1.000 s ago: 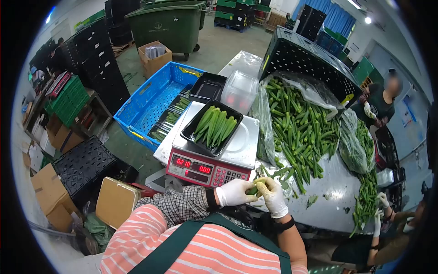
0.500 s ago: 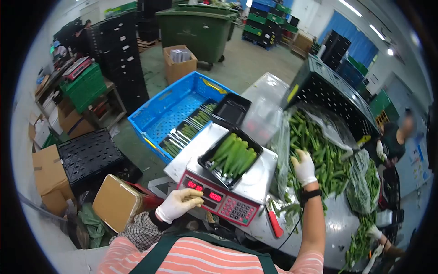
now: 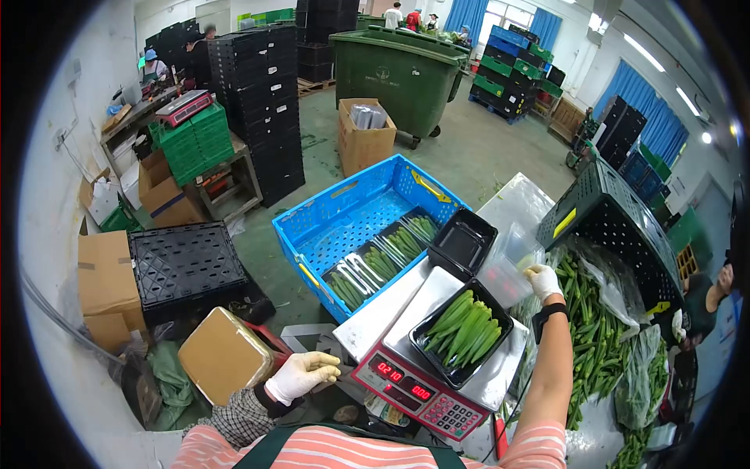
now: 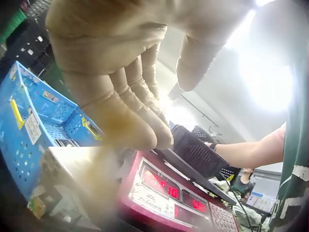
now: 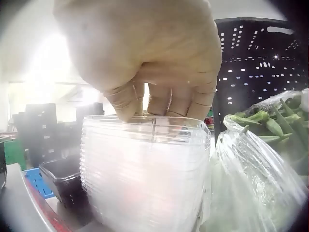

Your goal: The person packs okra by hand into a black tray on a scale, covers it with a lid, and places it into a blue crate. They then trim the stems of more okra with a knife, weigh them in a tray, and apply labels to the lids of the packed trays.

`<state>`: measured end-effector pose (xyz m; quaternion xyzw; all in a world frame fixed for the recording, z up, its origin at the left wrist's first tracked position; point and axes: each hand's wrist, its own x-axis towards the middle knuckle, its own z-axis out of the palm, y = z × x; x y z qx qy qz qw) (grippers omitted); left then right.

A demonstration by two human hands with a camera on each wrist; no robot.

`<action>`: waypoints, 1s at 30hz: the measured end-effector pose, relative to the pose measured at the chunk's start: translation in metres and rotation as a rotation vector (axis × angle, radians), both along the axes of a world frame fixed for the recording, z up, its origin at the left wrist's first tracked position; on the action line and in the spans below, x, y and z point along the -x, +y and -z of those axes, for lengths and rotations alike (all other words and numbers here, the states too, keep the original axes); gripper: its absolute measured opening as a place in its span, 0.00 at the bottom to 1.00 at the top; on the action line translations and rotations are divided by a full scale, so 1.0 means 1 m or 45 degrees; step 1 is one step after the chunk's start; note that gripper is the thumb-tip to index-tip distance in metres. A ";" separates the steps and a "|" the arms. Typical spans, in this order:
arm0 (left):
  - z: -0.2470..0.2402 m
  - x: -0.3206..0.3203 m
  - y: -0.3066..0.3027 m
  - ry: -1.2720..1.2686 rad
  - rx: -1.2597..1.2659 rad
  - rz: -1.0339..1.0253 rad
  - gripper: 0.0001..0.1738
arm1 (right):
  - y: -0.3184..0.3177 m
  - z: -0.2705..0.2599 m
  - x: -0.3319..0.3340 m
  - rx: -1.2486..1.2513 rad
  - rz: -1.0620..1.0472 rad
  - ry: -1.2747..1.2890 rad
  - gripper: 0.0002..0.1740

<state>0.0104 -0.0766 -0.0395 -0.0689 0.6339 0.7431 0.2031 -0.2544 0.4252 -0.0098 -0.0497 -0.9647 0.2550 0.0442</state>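
In the head view my gloved right hand (image 3: 544, 283) is at a stack of clear plastic lids (image 3: 506, 273), beyond the scale. The right wrist view shows its bent fingers (image 5: 178, 99) and thumb gripping the upper rim of the stack. My gloved left hand (image 3: 301, 377) hovers left of the red scale (image 3: 414, 395), holding nothing, fingers loosely bent. On the scale's metal plate sits a black tray (image 3: 457, 381) with a row of green okra (image 3: 469, 328). The scale's first display reads 0.210.
Empty black trays (image 3: 462, 241) stand beside the lids. A blue crate (image 3: 328, 199) beyond holds several packed okra trays. Loose okra (image 3: 586, 344) spills from a bag by a black crate (image 3: 621, 227) at right. A red-handled tool (image 3: 500, 434) lies near the scale.
Both hands were together at an okra before the scale, then parted. The right hand passed over the loose okra to the clear lids; the left moved left. The head view swung left and upward.
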 end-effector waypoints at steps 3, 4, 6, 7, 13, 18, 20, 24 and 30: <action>0.004 0.010 -0.002 0.015 0.011 0.044 0.16 | -0.001 -0.002 0.003 -0.002 0.059 -0.036 0.12; 0.007 0.011 -0.002 0.007 -0.012 0.047 0.16 | 0.002 0.001 0.006 0.007 0.051 -0.045 0.12; 0.012 0.011 0.000 -0.010 -0.042 0.054 0.16 | 0.009 0.003 0.012 0.083 0.021 -0.098 0.12; 0.014 0.009 0.000 0.004 -0.041 0.066 0.16 | 0.012 0.003 0.013 0.164 -0.010 -0.147 0.12; 0.023 -0.001 0.011 -0.045 -0.021 0.081 0.17 | 0.017 0.000 0.023 0.260 -0.052 -0.239 0.08; 0.007 -0.004 0.027 -0.048 0.082 0.077 0.17 | 0.005 0.007 0.017 -0.170 0.021 -0.060 0.11; 0.004 -0.005 0.032 -0.035 0.113 0.069 0.17 | 0.008 0.015 0.017 -0.208 0.029 -0.011 0.11; 0.005 -0.009 0.041 -0.043 0.063 0.032 0.16 | 0.010 0.017 0.016 -0.112 0.301 0.392 0.14; -0.014 0.000 0.052 0.102 0.113 -0.028 0.14 | 0.007 -0.053 -0.012 0.029 0.166 1.186 0.17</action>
